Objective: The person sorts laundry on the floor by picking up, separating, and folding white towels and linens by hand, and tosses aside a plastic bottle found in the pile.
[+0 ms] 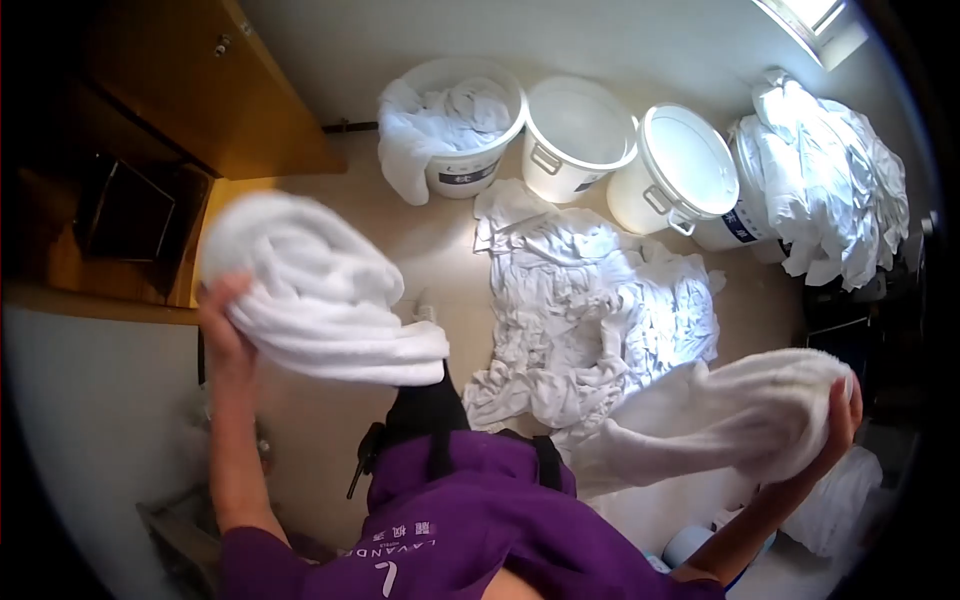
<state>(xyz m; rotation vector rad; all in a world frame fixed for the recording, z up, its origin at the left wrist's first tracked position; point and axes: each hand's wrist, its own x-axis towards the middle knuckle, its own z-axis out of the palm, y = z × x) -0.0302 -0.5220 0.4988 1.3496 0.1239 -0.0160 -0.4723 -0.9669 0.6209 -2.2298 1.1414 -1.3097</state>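
White cloth [315, 300] | bunched, plush, perhaps towelling, blurred | left fingers [228, 288] clasping it | right fingers [842, 402] clasping similar cloth [735, 415]

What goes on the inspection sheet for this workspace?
Surface: pale floor, partly covered by spread white linen.
Job's things: left towel, bunched; right towel, sagging; both white.
Clutter: heaped linen overhanging a white bin; linen pile at right.
Hands: left hand grips left towel; right hand grips right towel.
Cables: nothing seen.
Surroundings: other bins along the wall; wooden cabinet at left; window, upper right.
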